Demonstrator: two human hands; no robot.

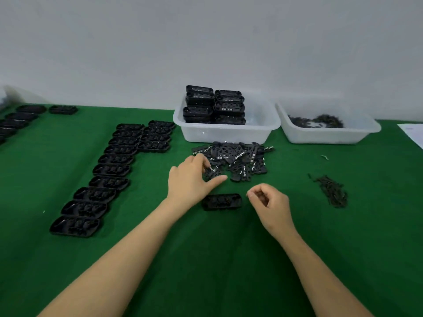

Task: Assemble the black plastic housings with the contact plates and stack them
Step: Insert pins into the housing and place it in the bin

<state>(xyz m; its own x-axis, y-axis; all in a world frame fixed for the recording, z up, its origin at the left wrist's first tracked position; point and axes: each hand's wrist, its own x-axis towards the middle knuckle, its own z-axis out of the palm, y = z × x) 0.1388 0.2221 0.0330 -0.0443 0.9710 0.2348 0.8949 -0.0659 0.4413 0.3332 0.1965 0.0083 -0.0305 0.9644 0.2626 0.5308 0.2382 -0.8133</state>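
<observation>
housings in rows [114, 170]: 14 | loose housing [221, 201]: 1 | tubs [226, 133]: 2

A lone housing [221, 201] lies at frame centre on the table [206, 259], between the left hand [191, 179] and the right hand [267, 200], with the plate pile [238, 160] just above it. Above that pile stands a tub [225, 133] holding stacked housings [214, 105], and a second tub [327, 131] sits to its right. Rows of housings [112, 170] fill the left; a small parts heap [332, 191] lies at right.
</observation>
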